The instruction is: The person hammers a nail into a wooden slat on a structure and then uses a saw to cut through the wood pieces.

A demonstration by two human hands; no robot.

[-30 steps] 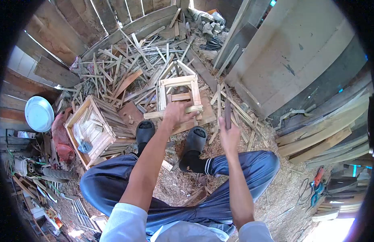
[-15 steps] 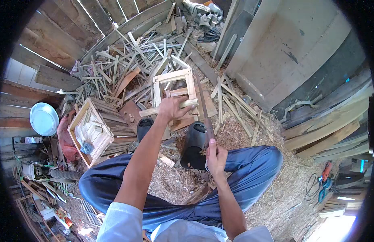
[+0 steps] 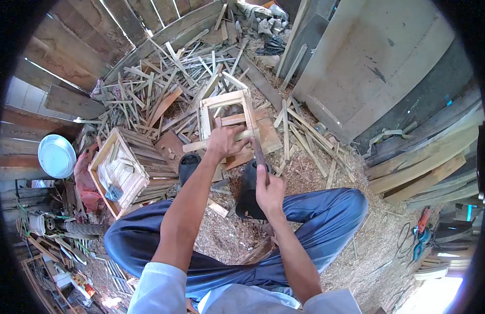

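Observation:
My left hand (image 3: 222, 144) is closed around a short wooden strip (image 3: 194, 146), pressing it across the near side of a small pale wooden frame (image 3: 224, 97). My right hand (image 3: 270, 191) grips a long dark-bladed machete (image 3: 258, 152) by its handle. Its blade points away from me and meets the right end of the strip beside my left fingertips. The frame rests on the ground beyond my feet, over some loose boards (image 3: 267, 137). My left fingers partly cover the strip.
A slatted wooden crate (image 3: 143, 170) with a plastic bag inside stands at the left, near a light-blue basin (image 3: 57, 155). Scrap sticks (image 3: 148, 94) pile up behind the frame. Curved planks (image 3: 425, 162) and a corded power tool (image 3: 421, 235) lie at the right.
My right hand has moved up and slightly left, and the machete blade has tilted, now looking shorter against the strip's end. My left hand keeps its hold, shifted only slightly.

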